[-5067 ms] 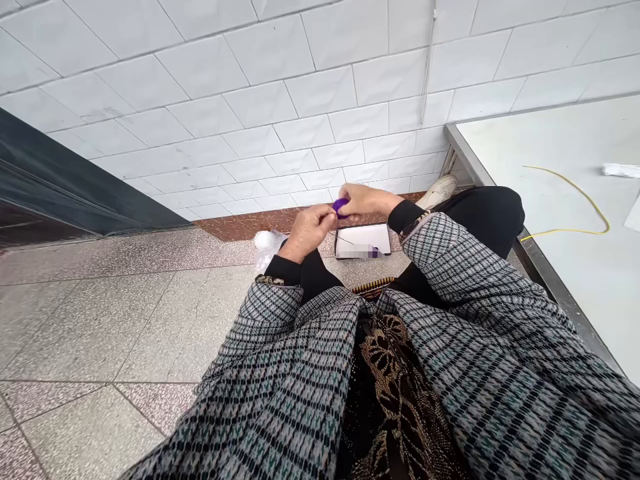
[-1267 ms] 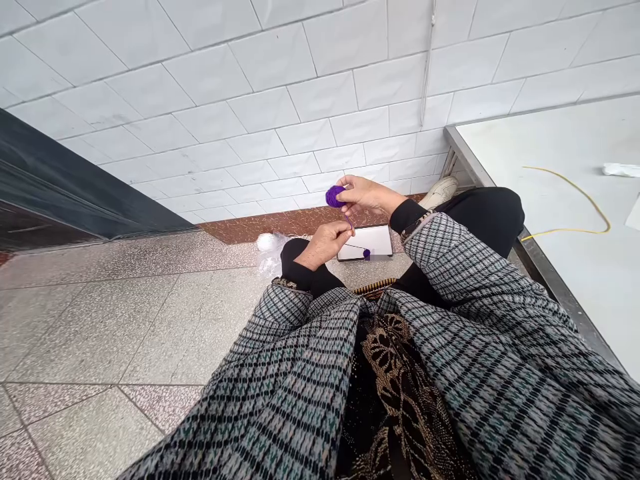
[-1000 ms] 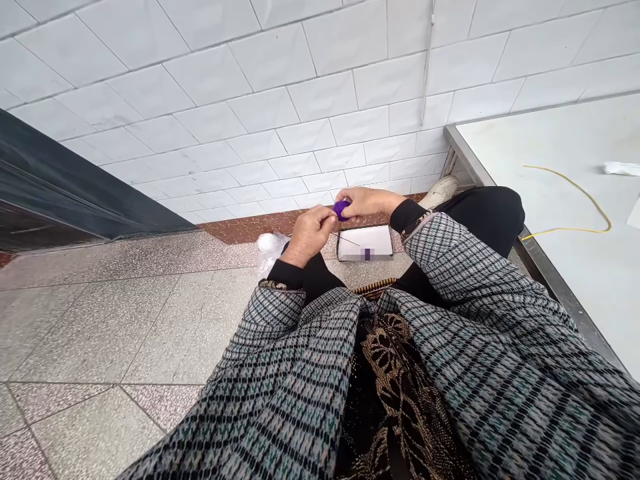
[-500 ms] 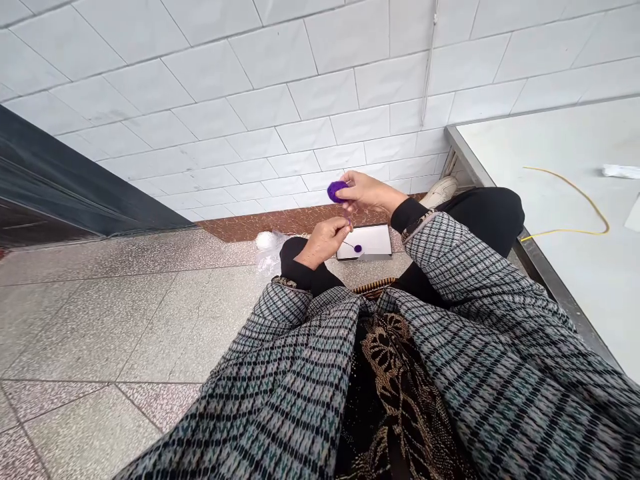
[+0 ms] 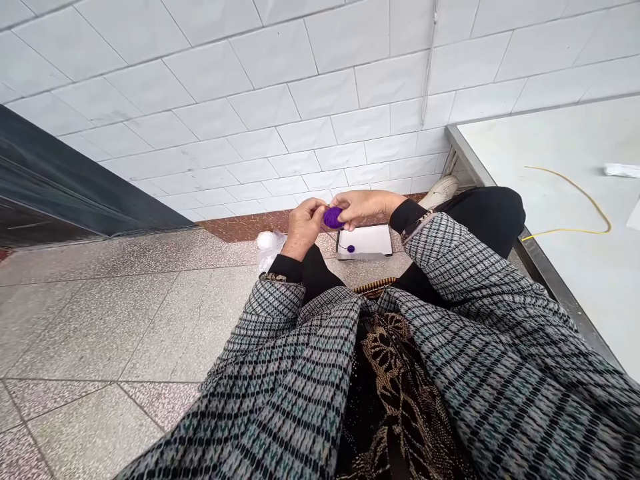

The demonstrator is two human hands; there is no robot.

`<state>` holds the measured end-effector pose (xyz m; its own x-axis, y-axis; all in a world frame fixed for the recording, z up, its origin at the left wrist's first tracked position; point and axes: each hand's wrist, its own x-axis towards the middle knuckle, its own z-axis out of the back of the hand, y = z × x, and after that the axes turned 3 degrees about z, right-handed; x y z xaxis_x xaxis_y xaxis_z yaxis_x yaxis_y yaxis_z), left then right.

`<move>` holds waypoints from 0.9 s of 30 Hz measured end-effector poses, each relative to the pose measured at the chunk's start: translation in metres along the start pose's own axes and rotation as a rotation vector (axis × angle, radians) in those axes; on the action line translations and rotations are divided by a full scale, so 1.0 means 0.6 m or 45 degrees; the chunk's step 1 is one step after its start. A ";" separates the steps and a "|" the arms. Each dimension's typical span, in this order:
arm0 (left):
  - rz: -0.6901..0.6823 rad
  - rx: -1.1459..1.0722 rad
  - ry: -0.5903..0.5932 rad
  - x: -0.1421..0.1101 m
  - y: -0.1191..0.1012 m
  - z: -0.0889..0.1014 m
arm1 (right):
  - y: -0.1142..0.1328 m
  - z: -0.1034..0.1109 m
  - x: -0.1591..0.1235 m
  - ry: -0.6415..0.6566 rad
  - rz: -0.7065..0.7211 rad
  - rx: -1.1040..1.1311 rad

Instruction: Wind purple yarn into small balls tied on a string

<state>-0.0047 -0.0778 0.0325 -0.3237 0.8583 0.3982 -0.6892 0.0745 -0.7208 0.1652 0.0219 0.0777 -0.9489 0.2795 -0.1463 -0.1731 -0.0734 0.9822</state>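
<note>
A ball of purple yarn [image 5: 332, 217] sits between my two hands in front of my body. My right hand [image 5: 369, 204] is closed round the ball's right side. My left hand [image 5: 305, 225] pinches beside the ball's left side, its fingers closed on the yarn strand, which is mostly hidden. Below them a smaller purple yarn ball [image 5: 351, 249] lies in a shallow white box [image 5: 374, 241] with dark edges on the floor. A thin strand runs from this smaller ball up toward my left hand.
A white ball in clear plastic [image 5: 270, 244] lies on the floor left of the box. At right stands a white-topped table [image 5: 555, 280] with a metal edge, bearing a yellow cord [image 5: 595, 203]. A tiled wall [image 5: 280, 107] rises ahead; a dark panel [image 5: 75, 177] stands left.
My left hand has moved up and left to the larger ball. My right hand has lowered the ball slightly. The small ball in the box has shifted a little left.
</note>
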 end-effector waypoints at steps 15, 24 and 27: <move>-0.202 0.163 0.394 -0.023 -0.033 0.000 | -0.003 0.015 0.014 -0.447 -0.123 -0.471; 0.099 -0.100 0.168 -0.014 0.012 -0.001 | 0.012 0.001 -0.004 -0.086 0.156 0.218; 0.038 -0.089 0.395 -0.032 0.007 -0.026 | 0.020 0.008 0.006 -0.381 0.185 0.262</move>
<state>0.0086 -0.0857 0.0128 -0.1227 0.9737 0.1918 -0.6328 0.0721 -0.7709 0.1612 0.0263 0.0893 -0.8355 0.5495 0.0075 0.0431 0.0520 0.9977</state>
